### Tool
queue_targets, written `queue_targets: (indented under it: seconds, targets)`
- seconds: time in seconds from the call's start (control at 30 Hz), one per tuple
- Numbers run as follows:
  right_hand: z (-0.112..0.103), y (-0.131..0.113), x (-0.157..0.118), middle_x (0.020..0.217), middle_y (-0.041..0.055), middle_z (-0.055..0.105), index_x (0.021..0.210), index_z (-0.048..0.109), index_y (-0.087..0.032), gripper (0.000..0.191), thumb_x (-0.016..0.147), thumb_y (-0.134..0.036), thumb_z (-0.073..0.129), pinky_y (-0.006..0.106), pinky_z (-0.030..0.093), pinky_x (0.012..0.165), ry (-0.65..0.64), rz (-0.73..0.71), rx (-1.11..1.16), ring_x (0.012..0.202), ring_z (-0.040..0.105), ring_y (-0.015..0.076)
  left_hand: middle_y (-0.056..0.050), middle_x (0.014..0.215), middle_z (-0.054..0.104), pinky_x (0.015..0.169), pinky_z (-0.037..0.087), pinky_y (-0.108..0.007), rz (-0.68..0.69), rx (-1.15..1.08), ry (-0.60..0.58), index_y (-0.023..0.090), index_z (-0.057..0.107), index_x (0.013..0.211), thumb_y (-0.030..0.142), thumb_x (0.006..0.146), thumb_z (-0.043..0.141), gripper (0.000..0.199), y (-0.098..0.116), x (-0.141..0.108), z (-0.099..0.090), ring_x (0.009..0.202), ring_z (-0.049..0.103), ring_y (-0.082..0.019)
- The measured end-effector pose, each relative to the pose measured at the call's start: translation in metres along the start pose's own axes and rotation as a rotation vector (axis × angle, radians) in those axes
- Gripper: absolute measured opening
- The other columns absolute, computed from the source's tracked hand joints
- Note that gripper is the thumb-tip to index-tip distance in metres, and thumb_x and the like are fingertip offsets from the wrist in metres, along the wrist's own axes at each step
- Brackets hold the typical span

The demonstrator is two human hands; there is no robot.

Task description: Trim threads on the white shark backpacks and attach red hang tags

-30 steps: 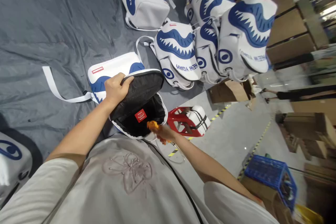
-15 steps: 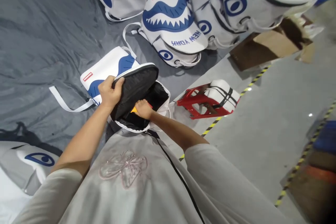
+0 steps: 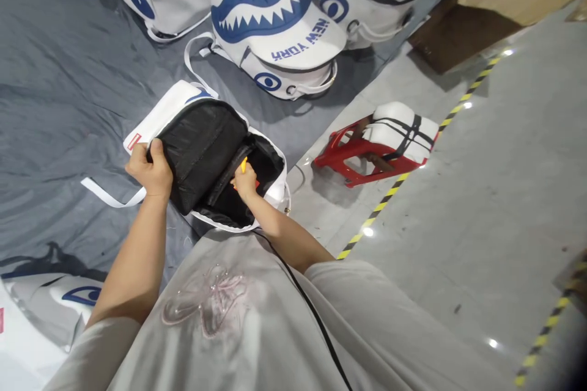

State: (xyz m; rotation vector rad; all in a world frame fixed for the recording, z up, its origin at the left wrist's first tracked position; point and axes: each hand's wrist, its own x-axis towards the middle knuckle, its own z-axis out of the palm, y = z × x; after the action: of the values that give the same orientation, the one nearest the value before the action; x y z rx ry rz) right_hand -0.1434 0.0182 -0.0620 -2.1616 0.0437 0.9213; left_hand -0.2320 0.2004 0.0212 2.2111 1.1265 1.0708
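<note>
A white backpack (image 3: 160, 111) with a red label lies unzipped in front of me, its black lining showing. My left hand (image 3: 153, 166) grips the edge of its front flap and holds the flap folded back to the left. Inside the main compartment, my right hand (image 3: 246, 181) is closed around a small yellow-and-red tool (image 3: 243, 164). The tool's yellow end sticks out above the fingers; most of it is hidden, so its kind is unclear.
Several white backpacks with blue shark mouths, such as this one (image 3: 293, 30), stand along the far side on grey cloth (image 3: 55, 98). To the right are a red stool (image 3: 342, 162) with a white cushion, a cardboard box (image 3: 440, 36) and striped floor tape (image 3: 394, 195).
My left hand has pulled the flap further left, so the opening is wider. My right hand stays inside the bag, and more of the yellow end now shows. The view has shifted.
</note>
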Motion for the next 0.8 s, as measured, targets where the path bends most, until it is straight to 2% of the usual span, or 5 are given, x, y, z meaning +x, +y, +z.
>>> queue_targets:
  seconds: [0.2, 0.27, 0.37, 0.63, 0.8]
  targets:
    - [-0.062, 0.016, -0.032, 0.052, -0.0043, 0.052, 0.091, 0.051, -0.018, 0.023, 0.1, -0.036, 0.042, 0.019, 0.038, 0.036, -0.238, 0.171, 0.163, 0.038, 0.048, 0.0102, 0.006, 0.056, 0.027, 0.061, 0.029, -0.028, 0.005, -0.019, -0.044, 0.021, 0.032, 0.06, 0.037, 0.086, 0.053, 0.038, -0.005, 0.004, 0.011, 0.057, 0.03, -0.011]
    - [-0.09, 0.026, -0.047, 0.044, -0.0039, 0.05, 0.079, 0.053, -0.017, 0.021, 0.09, -0.032, 0.062, 0.021, 0.035, 0.032, -0.415, 0.259, 0.178, 0.033, 0.045, 0.0116, 0.006, 0.056, 0.026, 0.061, 0.028, -0.028, 0.017, -0.046, -0.044, 0.021, 0.031, 0.059, 0.037, 0.087, 0.052, 0.039, -0.005, 0.006, 0.015, 0.056, 0.029, -0.011]
    - [-0.113, 0.032, -0.057, 0.045, -0.0028, 0.052, 0.075, 0.05, -0.018, 0.029, 0.095, -0.039, 0.054, 0.021, 0.04, 0.034, -0.472, 0.32, 0.273, 0.035, 0.048, 0.0119, 0.006, 0.056, 0.027, 0.062, 0.028, -0.028, 0.007, -0.06, -0.06, 0.021, 0.032, 0.059, 0.036, 0.086, 0.054, 0.038, -0.004, 0.007, 0.019, 0.058, 0.029, -0.011]
    - [-0.084, 0.019, -0.045, 0.045, -0.0032, 0.046, 0.074, 0.046, -0.018, 0.043, 0.103, -0.043, 0.027, 0.023, 0.047, 0.045, -0.405, 0.396, 0.559, 0.038, 0.045, 0.0102, 0.006, 0.056, 0.028, 0.06, 0.027, -0.028, 0.08, -0.124, -0.061, 0.02, 0.034, 0.06, 0.035, 0.086, 0.055, 0.037, -0.003, 0.005, 0.015, 0.057, 0.029, -0.011]
    - [-0.054, 0.017, -0.035, 0.055, -0.0027, 0.05, 0.08, 0.052, -0.015, 0.046, 0.102, -0.048, 0.028, 0.028, 0.053, 0.057, -0.674, 0.464, 0.762, 0.047, 0.051, 0.0103, 0.005, 0.056, 0.028, 0.059, 0.026, -0.028, 0.014, -0.089, -0.106, 0.021, 0.034, 0.06, 0.035, 0.086, 0.054, 0.036, 0.003, 0.004, 0.017, 0.057, 0.03, -0.011]
